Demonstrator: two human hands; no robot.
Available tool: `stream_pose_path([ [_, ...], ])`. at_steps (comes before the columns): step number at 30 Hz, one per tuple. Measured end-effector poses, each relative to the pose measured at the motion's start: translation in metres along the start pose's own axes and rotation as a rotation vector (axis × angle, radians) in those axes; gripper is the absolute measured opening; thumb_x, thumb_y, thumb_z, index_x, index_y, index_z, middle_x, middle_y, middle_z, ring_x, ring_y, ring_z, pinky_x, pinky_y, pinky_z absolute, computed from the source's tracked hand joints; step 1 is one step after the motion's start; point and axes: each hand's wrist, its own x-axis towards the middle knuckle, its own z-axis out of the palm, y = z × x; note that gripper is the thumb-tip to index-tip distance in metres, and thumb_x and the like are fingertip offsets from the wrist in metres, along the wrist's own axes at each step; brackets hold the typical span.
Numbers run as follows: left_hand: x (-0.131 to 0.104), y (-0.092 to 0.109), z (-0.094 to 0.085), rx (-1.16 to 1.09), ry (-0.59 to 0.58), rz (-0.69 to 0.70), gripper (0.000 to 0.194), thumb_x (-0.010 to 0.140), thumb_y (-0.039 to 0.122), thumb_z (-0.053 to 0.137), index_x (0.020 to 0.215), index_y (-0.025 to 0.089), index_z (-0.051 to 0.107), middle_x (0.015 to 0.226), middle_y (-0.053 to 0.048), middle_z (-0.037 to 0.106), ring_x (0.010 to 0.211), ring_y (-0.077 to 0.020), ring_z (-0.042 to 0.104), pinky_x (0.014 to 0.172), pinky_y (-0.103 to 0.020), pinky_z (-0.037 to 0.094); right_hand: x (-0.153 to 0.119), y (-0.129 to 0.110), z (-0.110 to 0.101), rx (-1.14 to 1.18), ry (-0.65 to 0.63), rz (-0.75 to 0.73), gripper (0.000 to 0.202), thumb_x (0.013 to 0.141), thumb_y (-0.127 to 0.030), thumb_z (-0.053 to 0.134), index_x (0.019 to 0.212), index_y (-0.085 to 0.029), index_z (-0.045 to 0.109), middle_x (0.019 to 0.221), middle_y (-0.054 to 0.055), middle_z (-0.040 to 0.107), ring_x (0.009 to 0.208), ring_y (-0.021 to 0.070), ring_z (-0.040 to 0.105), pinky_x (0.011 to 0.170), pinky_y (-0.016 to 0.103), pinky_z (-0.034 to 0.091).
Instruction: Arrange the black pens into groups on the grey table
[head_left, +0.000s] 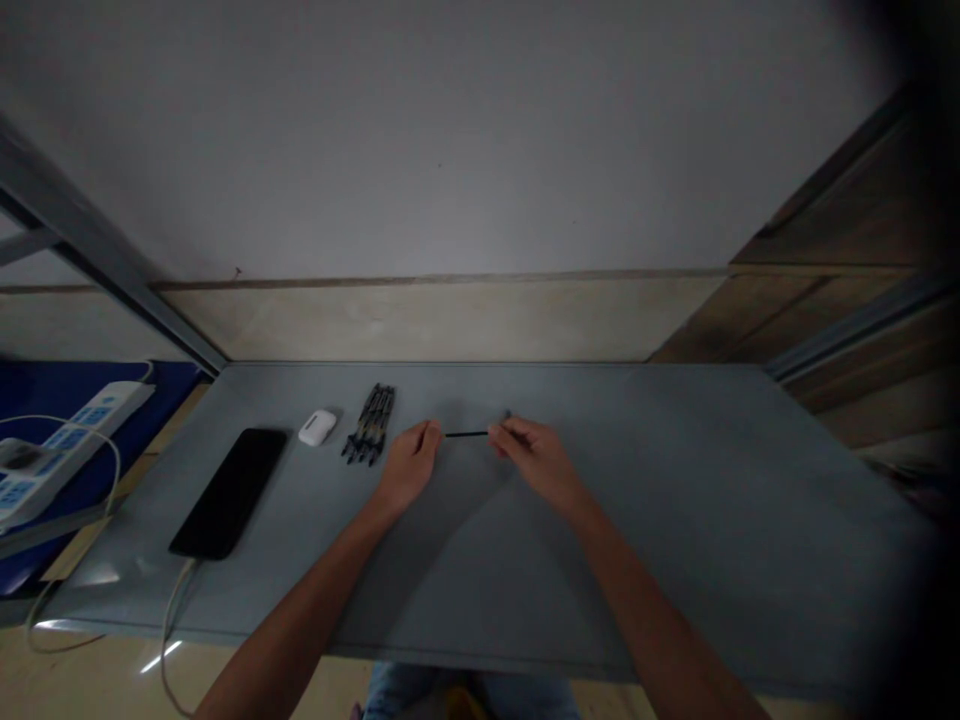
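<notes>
Above the middle of the grey table, a thin dark pen refill (466,434) spans the gap between my two hands, roughly level. My left hand (411,462) is closed, pinching its left end. The fingers of my right hand (531,452) close round the other end. A small dark tip (507,414) pokes up behind the right fingers; what it belongs to is hidden. Just left of my left hand lies a bunch of several black-and-clear pens (370,425), side by side on the table.
A white earphone case (317,428) and a black phone (229,493) with a cable (171,610) lie on the left of the grey table (712,520). Past its left edge is a white power strip (71,450). A wall stands behind; metal posts (180,325) rise at both back corners.
</notes>
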Motion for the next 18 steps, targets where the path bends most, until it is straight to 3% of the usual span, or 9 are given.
stream_pose_path([
  [3,-0.0004,0.0002,0.0001,0.001,-0.013,0.005,0.041,0.095,0.043,0.032,0.062,0.02,0.04,0.056,0.003,0.039,0.054,-0.0124,0.039,0.055,-0.026,0.027,-0.0006,0.0011,-0.0001,0.008,-0.012,0.025,0.042,0.09,-0.049,0.048,0.062,-0.02,0.06,0.056,0.0,0.056,0.055,0.0143,0.054,0.054,0.026,0.04],
  [8,0.0005,-0.0028,0.0005,-0.004,-0.002,0.023,0.04,0.094,0.044,0.033,0.063,0.02,0.041,0.057,0.003,0.039,0.055,-0.013,0.039,0.056,-0.025,0.027,0.0003,-0.0024,-0.0016,0.03,0.019,-0.05,0.024,0.085,-0.042,0.057,0.089,-0.021,0.067,0.078,0.002,0.066,0.072,0.0166,0.06,0.066,0.027,0.045],
  [14,0.0007,-0.0031,0.0003,0.037,-0.026,0.027,0.041,0.094,0.043,0.032,0.062,0.02,0.039,0.056,0.003,0.037,0.055,-0.0127,0.039,0.056,-0.026,0.026,-0.002,-0.007,-0.0026,0.018,-0.006,0.042,0.043,0.089,-0.051,0.047,0.062,-0.02,0.06,0.053,0.0,0.053,0.051,0.0143,0.052,0.052,0.026,0.04],
  [18,0.0003,-0.0018,0.0003,0.062,-0.032,0.034,0.04,0.095,0.041,0.032,0.062,0.019,0.041,0.057,0.003,0.04,0.056,-0.0129,0.041,0.056,-0.026,0.027,-0.0014,-0.0049,-0.0018,0.01,0.024,-0.003,0.034,0.088,-0.049,0.051,0.074,-0.02,0.065,0.063,0.001,0.06,0.059,0.0155,0.057,0.056,0.026,0.041],
])
